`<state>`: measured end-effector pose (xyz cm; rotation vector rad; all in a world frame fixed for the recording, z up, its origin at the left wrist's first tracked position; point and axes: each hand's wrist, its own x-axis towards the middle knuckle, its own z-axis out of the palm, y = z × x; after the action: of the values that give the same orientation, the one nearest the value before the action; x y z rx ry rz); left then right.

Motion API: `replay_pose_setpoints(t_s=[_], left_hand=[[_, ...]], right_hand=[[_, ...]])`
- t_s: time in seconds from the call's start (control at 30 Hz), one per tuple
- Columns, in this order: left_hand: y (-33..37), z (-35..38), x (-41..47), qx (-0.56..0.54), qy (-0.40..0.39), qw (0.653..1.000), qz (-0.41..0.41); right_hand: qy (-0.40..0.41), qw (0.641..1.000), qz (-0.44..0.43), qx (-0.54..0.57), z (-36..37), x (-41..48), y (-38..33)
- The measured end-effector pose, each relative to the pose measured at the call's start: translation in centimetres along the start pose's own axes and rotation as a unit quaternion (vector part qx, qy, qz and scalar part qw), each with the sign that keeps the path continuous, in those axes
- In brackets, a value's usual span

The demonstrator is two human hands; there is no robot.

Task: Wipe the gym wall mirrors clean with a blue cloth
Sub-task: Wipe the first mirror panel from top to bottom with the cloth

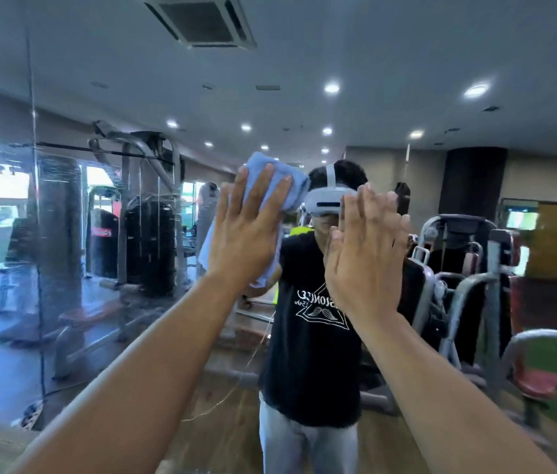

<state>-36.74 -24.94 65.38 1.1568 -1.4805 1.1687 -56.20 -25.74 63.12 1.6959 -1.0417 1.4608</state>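
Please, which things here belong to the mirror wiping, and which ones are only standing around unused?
For the job: mirror, blue cloth, left hand pressing it flat, right hand, open.
Just standing about: weight machines, ceiling air vent, both only reflections.

Single head-worn wide-angle view. It faces level and square onto the large glass wall mirror point(441, 80), near enough that the outstretched hands reach the glass: left hand point(246, 230) just at 9 o'clock of centre, right hand point(362, 248) at 3 o'clock. The white headset point(326, 200) shows reflected just above centre. Reflected grey ceiling point(338, 35) fills 12 o'clock. Frame edges bow.
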Motion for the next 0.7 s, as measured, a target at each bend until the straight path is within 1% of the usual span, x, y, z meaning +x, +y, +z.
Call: replay_pose_setpoints(t_s=[0.1, 0.23, 0.33, 0.43, 0.6, 0.7], left_hand=[[-4.8, -1.5, 0.2, 0.016, -0.035, 0.999, -0.022], [-10.4, -2.9, -0.5, 0.011, -0.035, 0.994, -0.106], [-12.4, -3.3, -1.8, 0.001, -0.032, 0.991, -0.128], [-12.3, -3.3, -2.6, -0.008, -0.015, 0.991, -0.136], [-9.7, -2.3, -5.4, -0.013, -0.010, 0.978, -0.209], [-7.7, -2.2, -4.9, -0.013, -0.012, 0.968, -0.251]], right_hand=[[0.000, 1.000, -0.008, -0.007, 1.7, 0.0, -2.6], [0.004, 0.999, -0.040, -0.035, 3.6, 0.0, -6.0], [0.001, 0.998, -0.049, -0.050, 4.9, -0.3, -7.3], [0.002, 0.996, -0.055, -0.074, 5.8, -0.5, -7.0], [0.005, 0.995, -0.061, -0.078, 6.2, -0.7, -6.7], [0.006, 0.996, -0.053, -0.074, 6.3, -0.7, -6.8]])
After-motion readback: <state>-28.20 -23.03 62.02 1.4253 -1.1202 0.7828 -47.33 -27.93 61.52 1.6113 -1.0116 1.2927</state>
